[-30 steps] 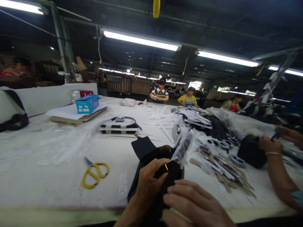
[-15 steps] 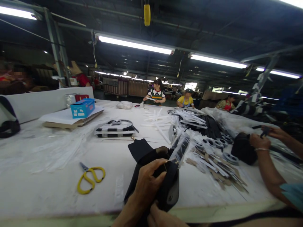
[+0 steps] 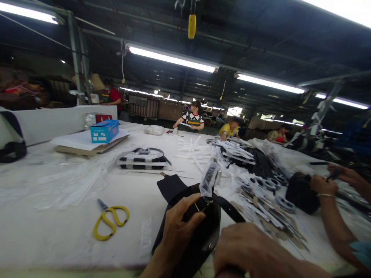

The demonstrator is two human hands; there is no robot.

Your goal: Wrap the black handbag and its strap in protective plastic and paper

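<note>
A black handbag (image 3: 199,239) is tilted up at the table's front edge, with its flap (image 3: 171,187) folded back to the left. My left hand (image 3: 178,222) is closed on its upper side, thumb and forefinger beside a gold-coloured buckle (image 3: 199,205). A plastic-wrapped strap piece (image 3: 210,177) rises behind those fingertips. From the buckle area a black strap (image 3: 230,208) runs right, toward my right hand (image 3: 246,247). That hand is blurred, with curled fingers, low and right of the bag; what it grips is hidden. Yellow-handled scissors (image 3: 111,220) lie left of the bag.
A blue box (image 3: 104,131) rests on cardboard sheets at the left. Behind the bag lies a wrapped black-and-white bundle (image 3: 143,159). Paper strips (image 3: 269,210) and rolled straps (image 3: 269,183) cover the right side. A co-worker's hands (image 3: 324,185) handle another black bag (image 3: 303,193).
My right hand has risen from under the bag to its right side. The black strap now stretches out rightward. The plastic-wrapped piece has shifted left and stands more upright.
</note>
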